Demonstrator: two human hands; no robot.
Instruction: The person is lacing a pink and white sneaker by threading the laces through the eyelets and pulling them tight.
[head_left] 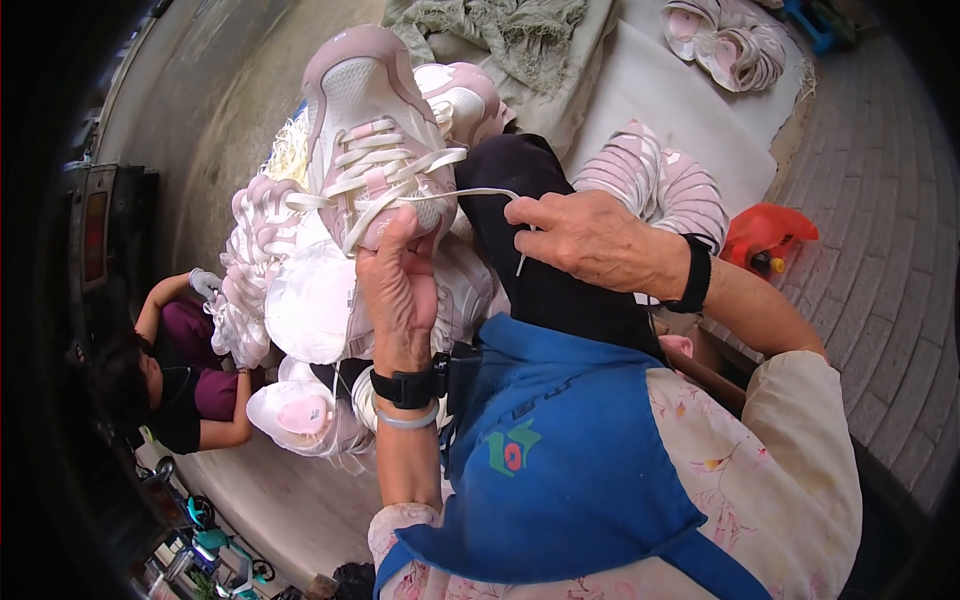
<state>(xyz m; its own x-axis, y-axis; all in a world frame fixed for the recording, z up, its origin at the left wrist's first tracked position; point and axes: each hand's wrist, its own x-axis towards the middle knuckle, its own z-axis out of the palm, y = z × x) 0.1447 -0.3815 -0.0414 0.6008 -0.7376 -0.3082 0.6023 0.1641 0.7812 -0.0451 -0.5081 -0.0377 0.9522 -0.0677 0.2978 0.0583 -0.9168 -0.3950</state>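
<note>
A pink-and-white sneaker stands with its toe pointing away from me, its white laces crossed over the front. My left hand grips the near end of it, thumb on the outside and fingers partly hidden behind. From the sneaker a white shoelace stretches to the right, drawn fairly taut. My right hand pinches that lace between thumb and curled fingers, above my dark trouser leg, and its tip hangs below the fingers.
Pink-and-white shoe pieces pile up left of and beneath the sneaker. Nested shoe uppers lie beyond my right wrist. A red plastic container stands at right on the paving. Another person in a white glove handles shoes at far left.
</note>
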